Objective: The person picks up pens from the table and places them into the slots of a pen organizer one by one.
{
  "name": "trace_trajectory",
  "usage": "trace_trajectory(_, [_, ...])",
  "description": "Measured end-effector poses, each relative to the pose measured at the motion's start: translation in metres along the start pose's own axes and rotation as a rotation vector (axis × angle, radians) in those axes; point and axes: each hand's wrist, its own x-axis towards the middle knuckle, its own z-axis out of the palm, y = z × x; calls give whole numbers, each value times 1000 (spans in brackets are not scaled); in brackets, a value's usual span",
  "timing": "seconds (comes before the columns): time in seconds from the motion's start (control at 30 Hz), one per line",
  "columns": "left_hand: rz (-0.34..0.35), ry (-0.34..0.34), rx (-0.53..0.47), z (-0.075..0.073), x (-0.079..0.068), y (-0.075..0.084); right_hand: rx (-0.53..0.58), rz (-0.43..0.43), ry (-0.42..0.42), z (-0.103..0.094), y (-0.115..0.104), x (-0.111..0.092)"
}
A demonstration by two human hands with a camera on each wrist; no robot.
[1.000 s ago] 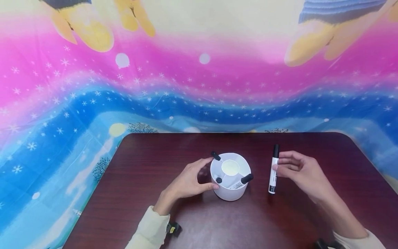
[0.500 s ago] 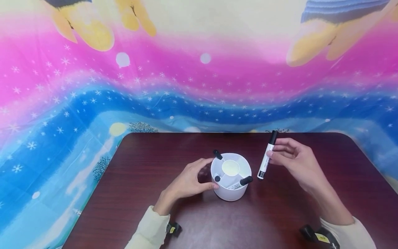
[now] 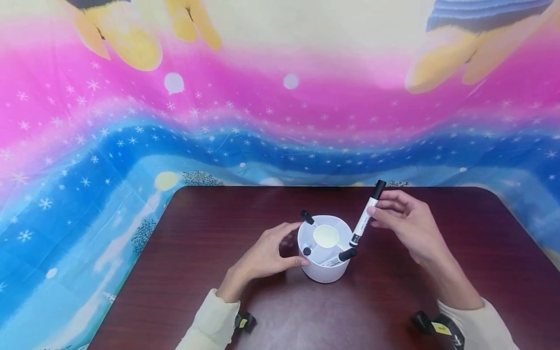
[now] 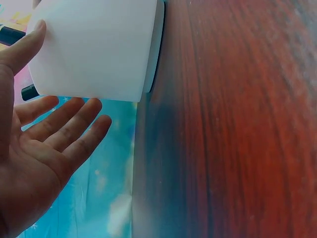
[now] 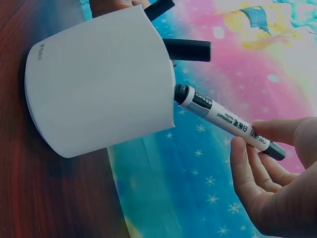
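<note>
A round white pen holder [image 3: 325,273] stands upright on the table, with several black-capped markers leaning in its outer compartments. My left hand [image 3: 265,253] rests against its left side, thumb toward the near side and fairly straight fingers toward the far side; the left wrist view shows the palm [image 4: 37,158] off the wall. Between thumb and fingertips my right hand [image 3: 409,223] pinches a white whiteboard marker [image 3: 364,218] near its black cap. The marker slants down to the left, its lower black end right at the holder's right rim, as the right wrist view also shows.
The dark red-brown wooden table [image 3: 210,214] has rounded far corners. Behind it hangs a colourful cloth [image 3: 262,112] with snowflakes. A black wrist device [image 3: 437,328] sits at the right sleeve, another [image 3: 246,322] at the left.
My right hand has lifted the marker and carried it left to the holder's rim, tilting it from nearly upright to slanted. The left hand and the holder have stayed in place.
</note>
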Motion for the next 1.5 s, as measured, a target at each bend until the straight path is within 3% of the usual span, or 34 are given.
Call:
trace_trajectory(0.2, [-2,3,-1,1,-1,1,-35,19,-10,7,5,2])
trace_trajectory(0.9, [-14,6,17,0,0,3,-310,62,-47,19,19,3])
trace_trajectory(1.5, [-11,-6,-9,3,-1,3,-333,71,-61,25,22,0])
